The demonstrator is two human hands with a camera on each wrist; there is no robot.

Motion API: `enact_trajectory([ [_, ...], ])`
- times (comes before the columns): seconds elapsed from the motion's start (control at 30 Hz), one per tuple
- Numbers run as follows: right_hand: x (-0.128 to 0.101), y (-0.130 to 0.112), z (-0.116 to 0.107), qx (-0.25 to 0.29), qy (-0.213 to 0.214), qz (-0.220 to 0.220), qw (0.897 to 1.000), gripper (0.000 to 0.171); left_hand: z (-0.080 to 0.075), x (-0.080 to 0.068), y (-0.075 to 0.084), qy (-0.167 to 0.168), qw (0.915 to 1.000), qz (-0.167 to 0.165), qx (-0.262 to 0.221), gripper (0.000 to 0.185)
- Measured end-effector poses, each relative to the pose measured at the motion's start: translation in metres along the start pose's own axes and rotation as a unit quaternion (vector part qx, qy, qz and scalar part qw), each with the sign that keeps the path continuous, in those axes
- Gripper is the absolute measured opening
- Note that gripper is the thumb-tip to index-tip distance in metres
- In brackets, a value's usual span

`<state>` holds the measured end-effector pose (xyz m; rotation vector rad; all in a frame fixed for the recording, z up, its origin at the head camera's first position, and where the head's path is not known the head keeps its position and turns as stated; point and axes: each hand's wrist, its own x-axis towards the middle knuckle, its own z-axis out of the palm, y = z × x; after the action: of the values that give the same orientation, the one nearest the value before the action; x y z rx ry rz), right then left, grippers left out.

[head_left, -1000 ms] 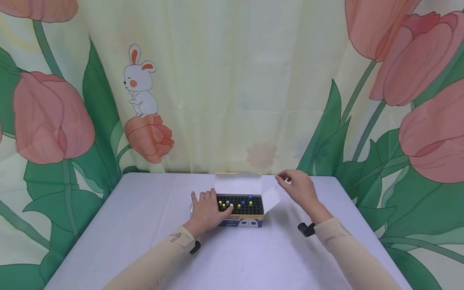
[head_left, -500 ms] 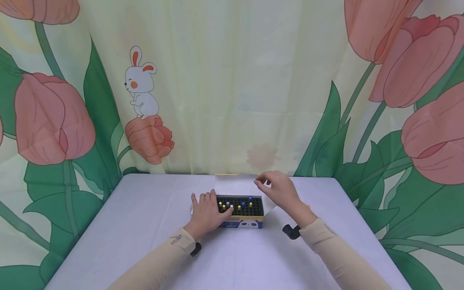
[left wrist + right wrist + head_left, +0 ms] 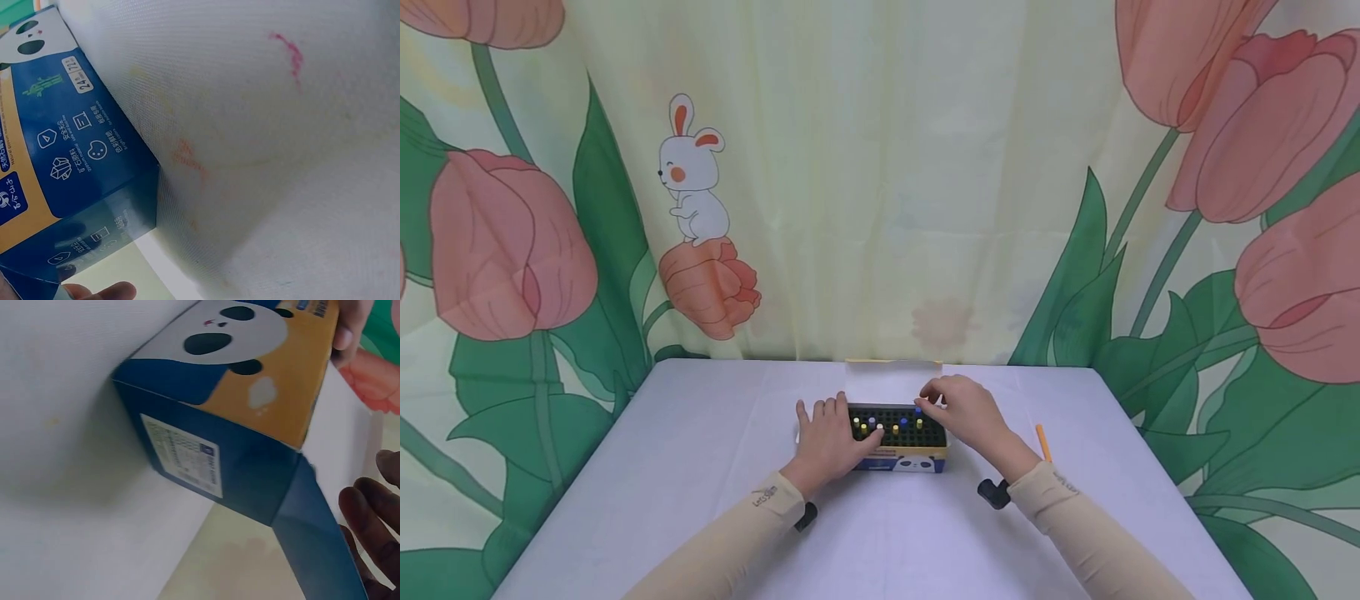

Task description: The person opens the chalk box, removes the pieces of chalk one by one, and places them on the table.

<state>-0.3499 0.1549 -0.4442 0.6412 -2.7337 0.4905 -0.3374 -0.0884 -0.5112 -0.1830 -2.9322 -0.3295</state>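
A small blue and yellow box (image 3: pixel 901 457) with a panda print sits open mid-table, its white lid (image 3: pixel 891 383) folded back. Inside, a black holed tray (image 3: pixel 925 432) holds several coloured sticks. My left hand (image 3: pixel 838 427) lies flat against the box's left end with straight fingers, thumb over the tray. My right hand (image 3: pixel 927 400) hovers at the back right corner, fingers bent down around a blue-tipped stick (image 3: pixel 917 412); whether they pinch it is hidden. The left wrist view shows the box's side (image 3: pixel 56 144). In the right wrist view the box (image 3: pixel 250 381) fills the frame, with my right fingers (image 3: pixel 369 512) beside it.
An orange stick (image 3: pixel 1042 442) lies on the white tablecloth (image 3: pixel 700 467) right of my right wrist. The cloth bears faint pink and orange marks (image 3: pixel 287 53). A tulip and rabbit curtain (image 3: pixel 692 175) hangs just behind the table's far edge.
My right hand moved left and down from the table's back right to the box's back right corner, uncovering the orange stick on the cloth. The left hand stayed put.
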Motion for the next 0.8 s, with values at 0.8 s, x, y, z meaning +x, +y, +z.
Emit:
enact_trajectory([
  [0.8, -0.007, 0.014, 0.033, -0.06, -0.049, -0.009, 0.997, 0.015, 0.0, 0.002, 0.0, -0.008, 1.0, -0.004, 0.004, 0.109],
])
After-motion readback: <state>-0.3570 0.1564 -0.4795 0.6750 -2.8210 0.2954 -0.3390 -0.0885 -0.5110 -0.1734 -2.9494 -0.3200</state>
